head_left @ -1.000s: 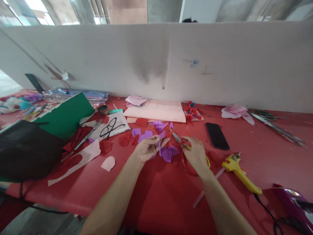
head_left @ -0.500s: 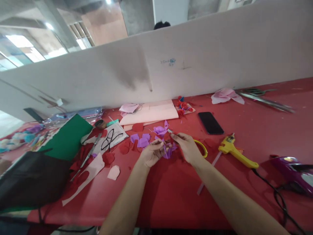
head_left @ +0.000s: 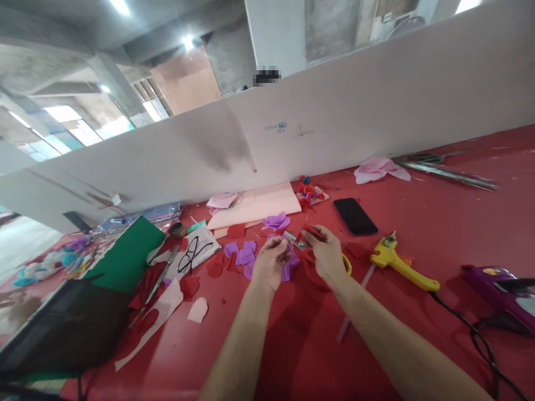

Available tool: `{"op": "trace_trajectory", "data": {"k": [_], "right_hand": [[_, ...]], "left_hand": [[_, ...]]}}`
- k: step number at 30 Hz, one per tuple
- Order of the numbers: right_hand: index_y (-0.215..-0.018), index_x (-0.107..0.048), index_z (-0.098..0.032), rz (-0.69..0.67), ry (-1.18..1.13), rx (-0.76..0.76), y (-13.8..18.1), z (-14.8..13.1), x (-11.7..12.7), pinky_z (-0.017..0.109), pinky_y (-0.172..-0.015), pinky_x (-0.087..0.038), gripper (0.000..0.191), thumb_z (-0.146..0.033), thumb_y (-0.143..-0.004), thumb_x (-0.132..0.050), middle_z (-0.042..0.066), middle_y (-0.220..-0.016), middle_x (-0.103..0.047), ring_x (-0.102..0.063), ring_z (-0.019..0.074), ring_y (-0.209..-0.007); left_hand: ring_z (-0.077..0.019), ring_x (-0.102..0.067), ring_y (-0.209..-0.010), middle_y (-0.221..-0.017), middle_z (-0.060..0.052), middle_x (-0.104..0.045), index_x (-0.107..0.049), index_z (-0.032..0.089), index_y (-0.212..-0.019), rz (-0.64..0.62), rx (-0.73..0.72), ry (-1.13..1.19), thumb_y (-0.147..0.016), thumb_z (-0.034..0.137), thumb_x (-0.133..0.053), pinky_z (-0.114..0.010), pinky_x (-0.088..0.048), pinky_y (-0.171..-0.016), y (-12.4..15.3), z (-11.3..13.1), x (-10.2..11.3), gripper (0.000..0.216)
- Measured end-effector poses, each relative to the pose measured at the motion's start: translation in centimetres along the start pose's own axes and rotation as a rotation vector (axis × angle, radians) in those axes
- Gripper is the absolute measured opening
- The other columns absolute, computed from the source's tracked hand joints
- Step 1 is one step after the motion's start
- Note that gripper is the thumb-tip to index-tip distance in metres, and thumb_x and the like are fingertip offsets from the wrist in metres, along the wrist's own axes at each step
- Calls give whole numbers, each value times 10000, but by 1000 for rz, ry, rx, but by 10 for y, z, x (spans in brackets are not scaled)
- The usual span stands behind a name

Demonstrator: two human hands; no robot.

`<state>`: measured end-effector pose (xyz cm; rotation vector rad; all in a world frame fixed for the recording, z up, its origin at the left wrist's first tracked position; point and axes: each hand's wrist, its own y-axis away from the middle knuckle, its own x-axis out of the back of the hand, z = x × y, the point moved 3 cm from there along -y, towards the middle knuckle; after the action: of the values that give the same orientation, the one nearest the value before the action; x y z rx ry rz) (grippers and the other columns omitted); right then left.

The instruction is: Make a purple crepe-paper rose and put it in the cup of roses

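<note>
Curls the left hand (head_left: 267,267) with fingertips nearly together, cannot tell around what, and pinches a red piece (head_left: 314,231) in the right hand (head_left: 326,253), covering part of the scissors (head_left: 296,241). Has purple petals (head_left: 288,271) between both hands, a yellow glue gun (head_left: 401,267) to the right and glasses (head_left: 193,254) to the left. Faces, farther off, a black phone (head_left: 355,216) at right, a purple flower (head_left: 276,221) beyond the petals, peach sheets (head_left: 267,201) behind and a far white partition (head_left: 355,100).

L hand (head_left: 268,263) & R hand (head_left: 327,255) bare; forearms (head_left: 244,331) bare too, tapering twd wrists (head_left: 264,285).
</note>
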<state>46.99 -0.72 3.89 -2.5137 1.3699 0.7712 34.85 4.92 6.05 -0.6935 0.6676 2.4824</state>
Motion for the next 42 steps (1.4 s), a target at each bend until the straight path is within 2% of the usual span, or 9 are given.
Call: {"op": "trace_trajectory", "data": {"k": [5, 7, 10, 15, 24, 29, 34, 42], "right_hand": [[-690, -684, -200, -11, -125, -89, 1, -5, -4, 291, -635, -514, 277, -253, -452, -818, -25, -622, -667, -611, 137, -580], [-678, -691, -191, -30, -173, -143, 5, -6, -6, 266, -650, -522, 283, -219, -433, -829, -21, -645, -680, -621, 128, -603], [-688, -693, -184, -55, -200, -197, 10, -5, -8, 224, -647, -518, 282, -189, -444, -835, -19, -683, -693, -627, 111, -632], [-664, -649, -193, -94, -211, -251, 15, -1, -10, 244, -669, -527, 276, -185, -464, -838, -31, -670, -677, -662, 141, -685], [-722, -673, -189, -165, -13, -245, 18, 0, -11, 250, -587, -480, 246, -229, -511, -792, -2, -699, -676, -620, 130, -634], [-726, -684, -184, -200, 8, -214, 23, -2, -15, 249, -595, -462, 240, -243, -521, -795, 4, -726, -683, -604, 125, -635], [-735, -674, -189, -211, 11, -221, 25, -2, -16, 252, -631, -457, 243, -250, -538, -802, -12, -723, -675, -600, 117, -645], [-714, -657, -196, -200, -25, -222, 26, 0, -17, 262, -658, -476, 224, -234, -543, -796, -12, -706, -677, -610, 120, -650]], "left_hand": [[-57, -539, -570, -660, 42, -600, -610, 163, -710, -67, -30, -16, -539, 204, -827, -201, -427, -590, -3, -8, 4, 279], [-60, -539, -567, -650, 37, -595, -610, 161, -708, -66, -13, -16, -547, 206, -824, -194, -420, -570, -3, -10, 9, 271], [-62, -515, -534, -627, 41, -577, -600, 162, -700, -73, 21, 19, -533, 200, -829, -199, -409, -535, -4, -12, 13, 286], [-58, -495, -535, -608, 45, -548, -586, 159, -701, -88, 6, 24, -546, 219, -824, -193, -389, -529, -7, -15, 14, 290], [-57, -522, -544, -619, 52, -576, -602, 169, -832, -73, -34, 87, -538, 126, -807, -193, -405, -585, -12, -13, 18, 362], [-57, -551, -558, -624, 33, -617, -628, 150, -765, -30, 16, 109, -504, 107, -819, -179, -416, -588, -10, -13, 16, 326], [-53, -542, -546, -609, 31, -617, -648, 145, -687, -27, -20, 75, -473, 164, -845, -176, -418, -575, -9, -12, 16, 292], [-59, -532, -542, -614, 23, -618, -674, 142, -698, -15, -60, 44, -501, 188, -835, -193, -413, -576, -10, -10, 18, 258]]}}
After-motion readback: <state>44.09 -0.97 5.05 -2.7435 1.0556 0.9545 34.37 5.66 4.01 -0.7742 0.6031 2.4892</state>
